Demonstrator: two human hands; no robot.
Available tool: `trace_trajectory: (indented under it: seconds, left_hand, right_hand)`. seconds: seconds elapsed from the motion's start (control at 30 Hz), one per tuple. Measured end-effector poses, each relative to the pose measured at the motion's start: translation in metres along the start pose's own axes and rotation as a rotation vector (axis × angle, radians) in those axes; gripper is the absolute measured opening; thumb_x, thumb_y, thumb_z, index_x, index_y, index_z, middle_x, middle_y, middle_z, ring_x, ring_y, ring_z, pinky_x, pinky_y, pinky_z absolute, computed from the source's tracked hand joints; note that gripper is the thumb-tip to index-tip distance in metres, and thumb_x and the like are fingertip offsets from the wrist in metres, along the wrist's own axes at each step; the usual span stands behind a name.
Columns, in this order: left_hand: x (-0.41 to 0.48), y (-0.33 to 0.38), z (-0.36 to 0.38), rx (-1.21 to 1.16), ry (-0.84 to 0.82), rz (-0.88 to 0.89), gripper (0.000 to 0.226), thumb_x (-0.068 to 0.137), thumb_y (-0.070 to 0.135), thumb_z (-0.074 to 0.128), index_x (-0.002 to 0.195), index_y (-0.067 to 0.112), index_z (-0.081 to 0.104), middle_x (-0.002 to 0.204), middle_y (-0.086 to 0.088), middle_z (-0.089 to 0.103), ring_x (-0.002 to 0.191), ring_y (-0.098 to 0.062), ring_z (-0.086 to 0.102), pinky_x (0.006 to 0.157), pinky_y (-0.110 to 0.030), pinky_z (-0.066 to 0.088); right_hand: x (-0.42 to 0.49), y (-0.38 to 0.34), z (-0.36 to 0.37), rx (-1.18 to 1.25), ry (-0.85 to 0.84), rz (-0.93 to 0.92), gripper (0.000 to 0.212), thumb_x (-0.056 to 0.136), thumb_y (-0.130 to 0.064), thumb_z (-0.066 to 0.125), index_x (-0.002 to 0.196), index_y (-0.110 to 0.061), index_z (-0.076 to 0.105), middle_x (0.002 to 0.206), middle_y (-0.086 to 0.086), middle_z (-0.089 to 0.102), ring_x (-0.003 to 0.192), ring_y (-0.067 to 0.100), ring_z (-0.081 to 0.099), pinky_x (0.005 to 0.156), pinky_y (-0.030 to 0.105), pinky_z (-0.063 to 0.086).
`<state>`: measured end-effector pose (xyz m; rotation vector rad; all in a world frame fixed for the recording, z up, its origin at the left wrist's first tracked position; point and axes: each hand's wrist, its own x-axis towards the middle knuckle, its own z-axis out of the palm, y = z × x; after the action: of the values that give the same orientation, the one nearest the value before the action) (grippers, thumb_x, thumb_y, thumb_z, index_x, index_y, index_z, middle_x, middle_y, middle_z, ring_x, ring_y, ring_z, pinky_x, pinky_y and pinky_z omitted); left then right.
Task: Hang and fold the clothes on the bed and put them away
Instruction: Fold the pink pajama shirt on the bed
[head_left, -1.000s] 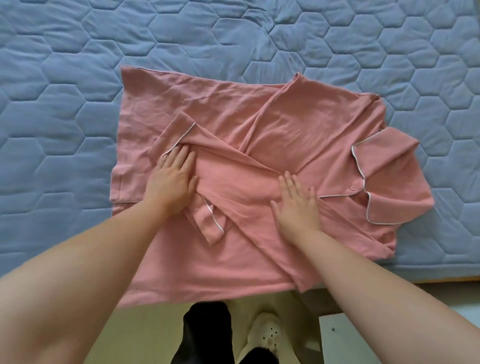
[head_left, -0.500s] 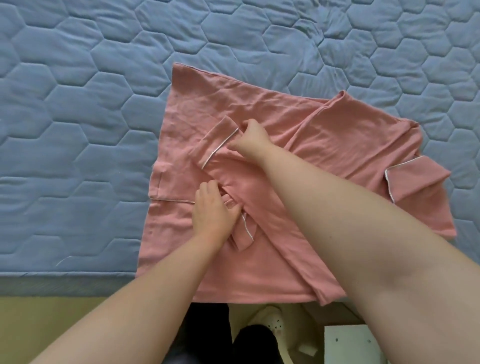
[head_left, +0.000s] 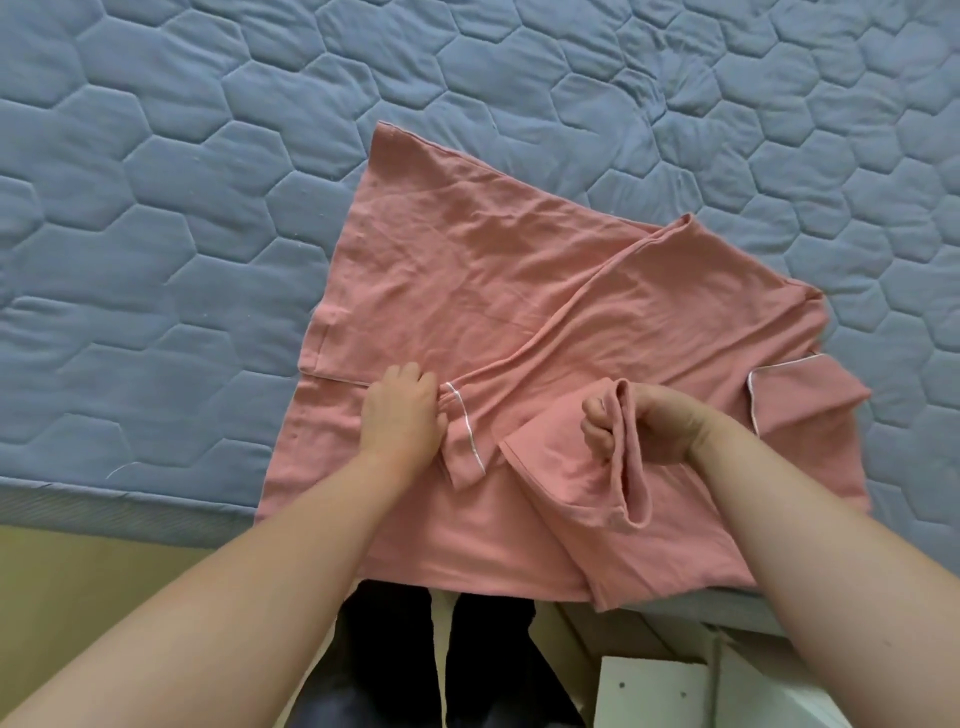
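A pink pyjama shirt with white piping lies flat on the blue quilted bed, its lower hem hanging over the near edge. My left hand rests on the shirt beside one sleeve cuff, fingers curled down and pressing it. My right hand grips the other sleeve at its end, lifted and pulled back toward the shirt's right side. The collar lies at the far right.
The bed's near edge runs across the lower left, with yellowish floor below it. My dark-trousered legs stand at the bottom centre. A white piece of furniture sits at the bottom right.
My right hand took the upper sleeve's cuff at the shirt's middle and drew it rightward and nearer. My left hand stayed on the lower cuff. The camera view shifted left.
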<state>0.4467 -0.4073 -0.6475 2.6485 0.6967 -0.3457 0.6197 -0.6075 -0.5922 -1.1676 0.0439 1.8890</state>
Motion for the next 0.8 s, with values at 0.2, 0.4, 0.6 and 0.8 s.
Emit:
trace_trajectory:
  seconds: [0.2,0.4,0.6,0.8]
  left_hand:
    - [0.018,0.005,-0.031,-0.296,-0.182,-0.123,0.015,0.084,0.022,0.062,0.072,0.014,0.054,0.078,-0.005,0.056,0.077,-0.026,0.051,0.064,-0.034,0.039]
    - [0.023,-0.013,-0.039,-1.427,-0.241,-0.808,0.026,0.081,-0.009,0.048,0.071,0.015,0.051,0.055,-0.001,0.045,0.041,-0.01,0.039,0.041,-0.015,0.036]
    - [0.014,0.004,-0.015,-1.358,-0.244,-0.876,0.025,0.08,0.032,0.071,0.098,0.015,0.068,0.097,-0.004,0.069,0.091,-0.021,0.064,0.091,-0.036,0.051]
    - [0.002,-0.001,-0.005,-1.398,-0.18,-0.677,0.025,0.086,-0.002,0.06,0.104,0.014,0.063,0.106,-0.013,0.067,0.098,-0.026,0.062,0.094,-0.045,0.049]
  right_hand:
    - [-0.012,0.001,0.003,-0.005,0.02,-0.013,0.036,0.036,-0.029,0.086,0.052,-0.015,0.058,0.049,0.005,0.04,0.045,0.016,0.038,0.052,0.036,0.013]
    - [-0.003,-0.005,0.01,-0.02,0.024,-0.001,0.039,0.035,-0.025,0.084,0.053,-0.014,0.052,0.05,0.006,0.039,0.044,0.016,0.038,0.048,0.03,0.019]
    - [0.004,-0.01,0.016,-0.038,0.026,0.018,0.043,0.032,-0.027,0.084,0.052,-0.014,0.048,0.051,0.006,0.039,0.044,0.017,0.038,0.046,0.028,0.021]
    - [0.003,-0.02,0.021,0.045,-0.08,-0.025,0.037,0.044,-0.025,0.083,0.058,-0.012,0.052,0.051,0.006,0.046,0.044,0.018,0.045,0.04,0.021,0.032]
